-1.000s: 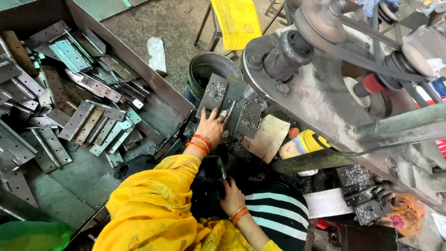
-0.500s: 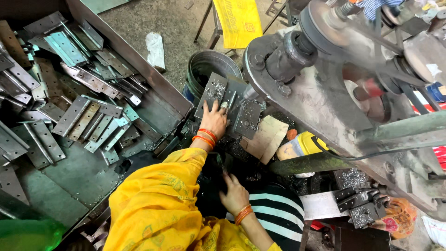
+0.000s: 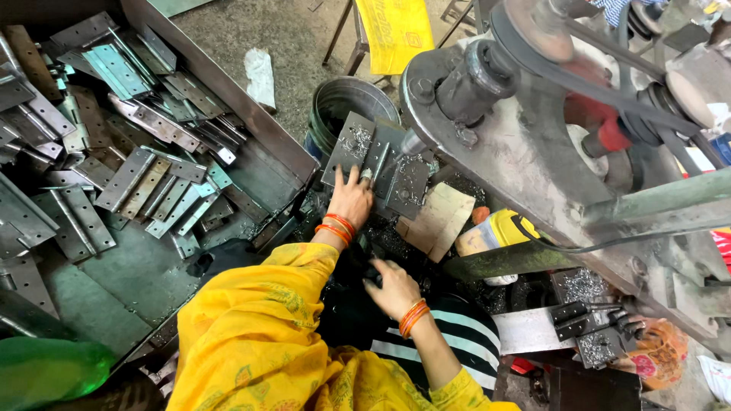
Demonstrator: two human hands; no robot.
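Big belt-driven machine (image 3: 548, 144) fills the right side, its spindle (image 3: 411, 143) coming down onto the hinge plate (image 3: 381, 164) I'm working. Left: metal tray (image 3: 228, 99) heaped with hinges (image 3: 114, 152); its slanted wall runs close beside my left forearm, so little room that way. My left hand (image 3: 352, 199) lies flat, fingers spread, pressing the near edge of the hinge plate, which sits on the work bed under the spindle, just in front of a grey bucket (image 3: 343, 103). I'd judge fingers should stay back from the tip and shavings, pressure even. My right hand (image 3: 392, 288) is lower, curled on something dark; can't tell what it grips. Cardboard scrap (image 3: 442, 221) and yellow bottle (image 3: 495, 232) crowd the right; open room is only toward me.
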